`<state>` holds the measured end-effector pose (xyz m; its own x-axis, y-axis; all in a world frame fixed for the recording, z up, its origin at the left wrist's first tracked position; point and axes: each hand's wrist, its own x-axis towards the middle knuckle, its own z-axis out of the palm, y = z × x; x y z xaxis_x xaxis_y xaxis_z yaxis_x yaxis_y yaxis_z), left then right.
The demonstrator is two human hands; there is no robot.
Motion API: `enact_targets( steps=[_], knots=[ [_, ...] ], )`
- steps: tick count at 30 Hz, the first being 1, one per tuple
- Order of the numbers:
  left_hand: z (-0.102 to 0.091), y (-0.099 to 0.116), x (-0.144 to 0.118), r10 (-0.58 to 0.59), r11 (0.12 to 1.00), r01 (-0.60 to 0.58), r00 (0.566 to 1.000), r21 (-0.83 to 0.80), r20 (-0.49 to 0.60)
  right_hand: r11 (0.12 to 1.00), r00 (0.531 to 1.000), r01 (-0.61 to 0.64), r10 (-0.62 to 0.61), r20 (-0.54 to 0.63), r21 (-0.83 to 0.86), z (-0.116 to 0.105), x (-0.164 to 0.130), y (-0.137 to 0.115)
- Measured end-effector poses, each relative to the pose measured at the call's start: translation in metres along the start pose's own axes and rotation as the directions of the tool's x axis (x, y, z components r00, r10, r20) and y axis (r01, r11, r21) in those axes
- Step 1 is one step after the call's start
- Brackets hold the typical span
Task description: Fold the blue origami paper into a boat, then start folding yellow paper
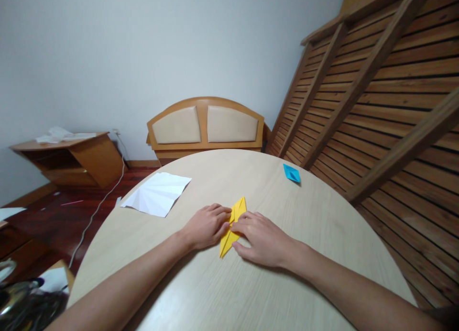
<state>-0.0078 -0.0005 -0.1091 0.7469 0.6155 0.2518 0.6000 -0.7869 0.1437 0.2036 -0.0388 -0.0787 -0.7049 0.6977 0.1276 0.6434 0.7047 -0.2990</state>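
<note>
A folded piece of yellow origami paper [239,208] lies on the table as a long slanted shape, pointed at both ends, with crease lines and flaps on top. My left hand [205,227] holds its left edge, fingers bent and thumb close to the middle. From the right, my right hand [264,239] has its fingertips on the paper's middle, with the thumb lower down by the right edge. The fingers of both hands nearly meet and hide the centre of the paper.
On the round wooden table [201,292], a creased white sheet [158,194] lies at left and a small blue folded paper [291,173] at far right. Beyond stand a headboard [204,101], a low cabinet [103,161] and a leaning slatted wooden frame [358,92]. A white cable [93,214] crosses the floor.
</note>
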Motion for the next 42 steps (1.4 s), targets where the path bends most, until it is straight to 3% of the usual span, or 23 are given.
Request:
enact_targets(
  steps=[3, 11, 17, 42],
  knots=[
    [0.004, 0.0, -0.001, -0.03, 0.999, 0.03, 1.0, -0.025, -0.01, 0.982, 0.988, 0.143, -0.149, 0.035, 0.123, -0.007, 0.001, 0.015],
    [0.004, 0.001, 0.002, 0.048, 0.996, -0.048, 0.999, -0.077, -0.006, 0.968, 0.974, 0.225, -0.224, -0.021, 0.112, -0.012, -0.001, 0.053],
    [0.004, -0.003, 0.003, 0.06, 0.992, -0.06, 0.998, -0.107, -0.003, 0.967, 0.973, 0.225, -0.229, 0.019, 0.117, -0.008, 0.002, 0.057],
    [-0.006, -0.002, 0.016, 0.001, 0.987, -0.001, 1.0, -0.162, -0.001, 0.967, 0.975, 0.222, -0.223, -0.009, 0.121, -0.007, 0.018, 0.072]
  ],
)
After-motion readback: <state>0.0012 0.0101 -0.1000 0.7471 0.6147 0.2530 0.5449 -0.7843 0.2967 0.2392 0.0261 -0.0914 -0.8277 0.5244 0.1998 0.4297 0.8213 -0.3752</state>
